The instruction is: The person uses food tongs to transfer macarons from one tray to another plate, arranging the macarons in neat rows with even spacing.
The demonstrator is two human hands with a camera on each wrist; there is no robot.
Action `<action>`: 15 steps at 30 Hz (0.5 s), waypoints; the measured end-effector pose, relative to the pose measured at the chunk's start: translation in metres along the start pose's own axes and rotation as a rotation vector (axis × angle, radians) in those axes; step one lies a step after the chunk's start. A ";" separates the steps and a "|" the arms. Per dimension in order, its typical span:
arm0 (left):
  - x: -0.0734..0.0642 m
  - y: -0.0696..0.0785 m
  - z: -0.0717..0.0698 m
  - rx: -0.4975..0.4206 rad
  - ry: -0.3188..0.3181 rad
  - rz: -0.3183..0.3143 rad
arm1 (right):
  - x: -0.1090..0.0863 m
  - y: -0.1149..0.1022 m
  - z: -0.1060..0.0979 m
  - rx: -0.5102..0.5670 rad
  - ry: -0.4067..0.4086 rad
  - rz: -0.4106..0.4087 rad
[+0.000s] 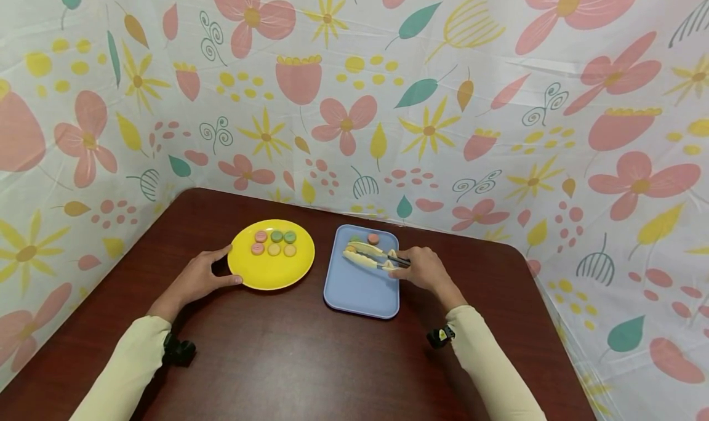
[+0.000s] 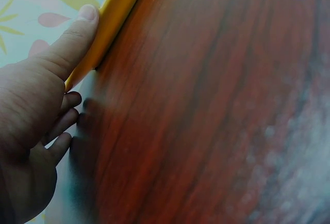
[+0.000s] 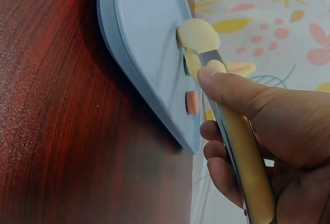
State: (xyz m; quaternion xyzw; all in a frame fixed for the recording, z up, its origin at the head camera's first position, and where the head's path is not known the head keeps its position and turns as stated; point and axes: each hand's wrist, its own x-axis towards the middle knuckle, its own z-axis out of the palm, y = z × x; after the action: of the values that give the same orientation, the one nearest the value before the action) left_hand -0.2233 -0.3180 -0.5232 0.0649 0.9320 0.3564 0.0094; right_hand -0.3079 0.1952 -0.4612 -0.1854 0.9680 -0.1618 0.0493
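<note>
On the left lies a yellow plate (image 1: 271, 276) bearing several small round macaron-like pieces (image 1: 274, 249) in pink, green and pale yellow. My left hand (image 1: 200, 277) touches its near-left rim, thumb and forefinger spread along the edge. In the left wrist view the thumb (image 2: 72, 41) lies straight against the plate's side. My right hand (image 1: 422, 268) grips a pair of cream-tipped tongs (image 1: 362, 259) over a blue tray (image 1: 360, 292). Beside the tong tips are a pink piece (image 1: 373, 239) and partly hidden green and yellow ones. Whether the tongs pinch a piece, I cannot tell.
Both dishes stand on a dark reddish-brown wooden table (image 1: 310, 359). A floral cloth (image 1: 343, 82) hangs along the table's back and sides. Black wrist cameras are strapped over both cream sleeves (image 1: 124, 359).
</note>
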 end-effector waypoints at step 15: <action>0.001 -0.001 0.000 -0.004 0.002 0.014 | -0.005 -0.001 -0.002 -0.018 0.002 0.007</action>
State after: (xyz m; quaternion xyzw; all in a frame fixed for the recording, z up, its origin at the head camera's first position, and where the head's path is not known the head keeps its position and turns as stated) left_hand -0.2244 -0.3189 -0.5238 0.0709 0.9308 0.3585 0.0061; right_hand -0.3032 0.1968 -0.4590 -0.1821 0.9701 -0.1531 0.0475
